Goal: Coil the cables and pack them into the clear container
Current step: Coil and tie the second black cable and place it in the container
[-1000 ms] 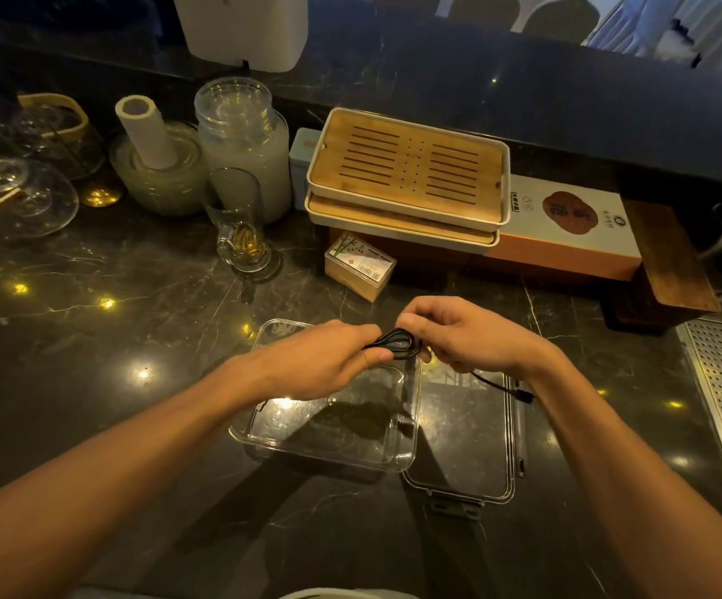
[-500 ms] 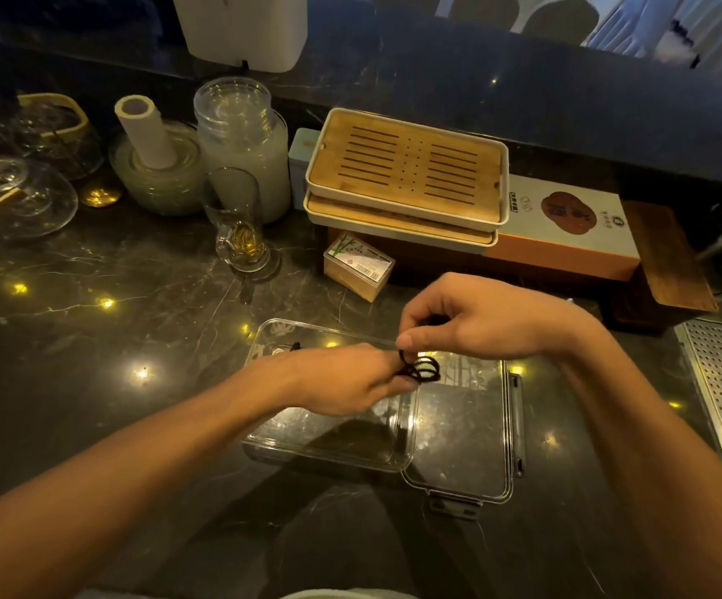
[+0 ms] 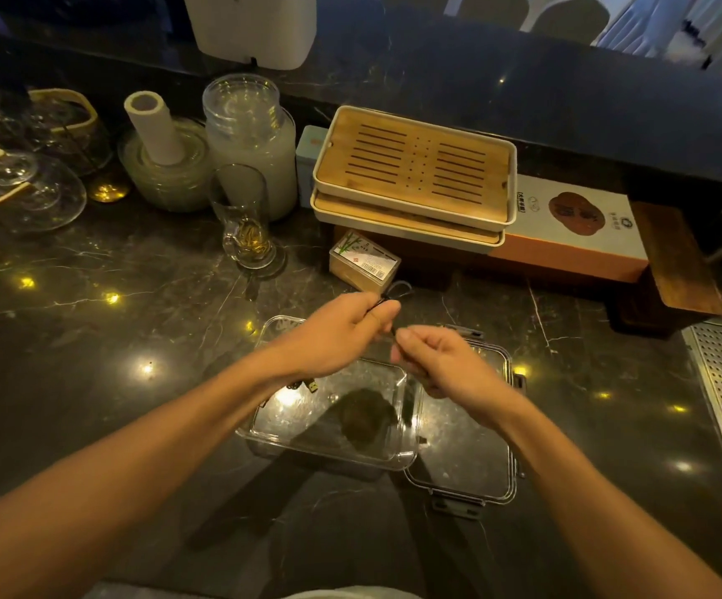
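A dark marble counter [image 3: 91, 404] filled the view, with a stacked wooden tray [image 3: 415, 166] on a long box [image 3: 575, 227] at the far side and jars, glass lids and a glass [image 3: 246, 222] crowded far left. None of these stood between the hands and the container.

Near centre sat the clear container [image 3: 329, 451], open, its lid [image 3: 463, 477] folded flat to the right. It looked empty apart from shadow (a plug tip [image 3: 312, 386] showed at its left rim, beside the left wrist).

Both hands had shifted since a second earlier. Then they met low over the container with a tight black bundle between them; now they were raised toward the far edge. The left hand [image 3: 341, 335] pinched the cable [image 3: 398, 290], a thin loop standing out beyond its fingertips. The right hand [image 3: 441, 361], fingers curled, pinched a strand just beside it.

Judging by this, coiling was unfinished and nothing was packed.
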The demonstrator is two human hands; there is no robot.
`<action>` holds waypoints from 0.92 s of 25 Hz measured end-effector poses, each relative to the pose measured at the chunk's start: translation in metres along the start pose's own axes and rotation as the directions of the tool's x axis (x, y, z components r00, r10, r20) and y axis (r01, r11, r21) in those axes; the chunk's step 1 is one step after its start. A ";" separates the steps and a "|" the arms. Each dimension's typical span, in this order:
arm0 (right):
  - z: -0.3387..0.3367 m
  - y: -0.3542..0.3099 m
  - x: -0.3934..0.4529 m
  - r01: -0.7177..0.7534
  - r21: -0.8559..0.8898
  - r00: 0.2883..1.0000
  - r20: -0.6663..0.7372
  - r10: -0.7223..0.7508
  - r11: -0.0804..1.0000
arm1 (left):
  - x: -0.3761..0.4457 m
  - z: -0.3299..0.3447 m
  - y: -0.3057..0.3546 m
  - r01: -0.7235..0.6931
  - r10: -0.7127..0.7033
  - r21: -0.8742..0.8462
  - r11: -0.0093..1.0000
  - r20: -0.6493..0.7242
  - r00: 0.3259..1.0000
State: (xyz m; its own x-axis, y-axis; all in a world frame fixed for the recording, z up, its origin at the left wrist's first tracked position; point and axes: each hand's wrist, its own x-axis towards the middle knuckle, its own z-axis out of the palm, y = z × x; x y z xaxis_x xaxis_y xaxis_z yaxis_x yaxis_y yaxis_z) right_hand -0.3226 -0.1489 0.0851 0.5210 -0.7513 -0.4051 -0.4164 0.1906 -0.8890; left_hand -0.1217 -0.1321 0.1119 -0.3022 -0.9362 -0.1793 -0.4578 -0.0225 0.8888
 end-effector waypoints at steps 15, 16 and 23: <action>-0.027 -0.068 -0.023 0.175 -0.706 0.983 0.159 -0.087 0.686 | -0.002 0.011 -0.006 -0.051 -0.024 0.316 0.947 0.229 0.973; -0.031 -0.073 -0.022 0.185 -0.688 0.981 0.176 -0.085 0.701 | -0.003 0.009 -0.004 -0.064 -0.022 0.311 0.948 0.266 0.964; -0.053 -0.077 -0.003 0.260 -0.431 0.953 0.257 -0.159 0.864 | -0.008 0.009 0.015 -0.219 0.107 0.240 0.946 0.406 0.908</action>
State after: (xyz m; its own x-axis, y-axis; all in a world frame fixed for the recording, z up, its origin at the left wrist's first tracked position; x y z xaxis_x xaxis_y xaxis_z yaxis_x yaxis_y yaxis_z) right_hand -0.3312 -0.1951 0.1663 0.7539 -0.5844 -0.3000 -0.5456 -0.3026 -0.7815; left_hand -0.1337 -0.1222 0.1223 -0.6628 -0.7097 -0.2389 -0.5675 0.2678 0.7786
